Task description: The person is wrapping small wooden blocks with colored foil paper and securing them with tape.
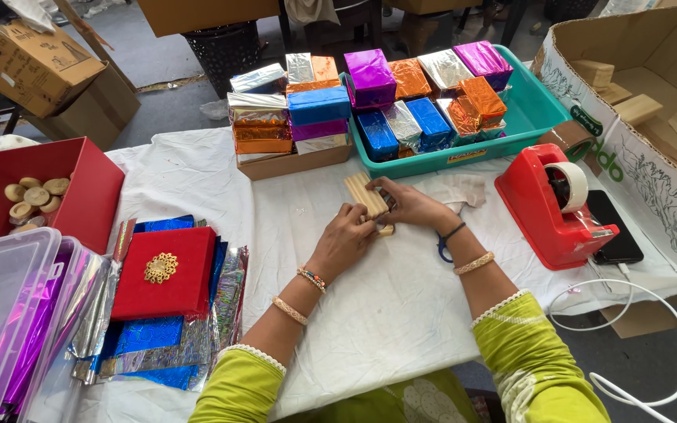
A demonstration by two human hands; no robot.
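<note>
On the white cloth point(401, 290) at the middle of the table, I see both hands meeting over a pale wooden block point(367, 193) that lies flat and points away from me. My left hand point(346, 239) is curled closed on the block's near end, and my right hand point(410, 205) pinches its right edge with fingers bent; a smaller bit of wood point(386, 230) shows just between the two hands.

Behind them, a teal tray point(530, 110) holds foil-wrapped boxes in purple, blue, orange and silver, and just left of it a brown cardboard tray point(291, 163) carries a stack of wrapped boxes point(291, 110). To my right stands a red tape dispenser point(546, 207), beside a large open carton point(652, 180) with green print on its white side. At left, a red box point(88, 196) holds wooden discs point(34, 200), and a red velvet lid point(168, 274) with a gold ornament rests on loose foil sheets point(150, 341).
</note>
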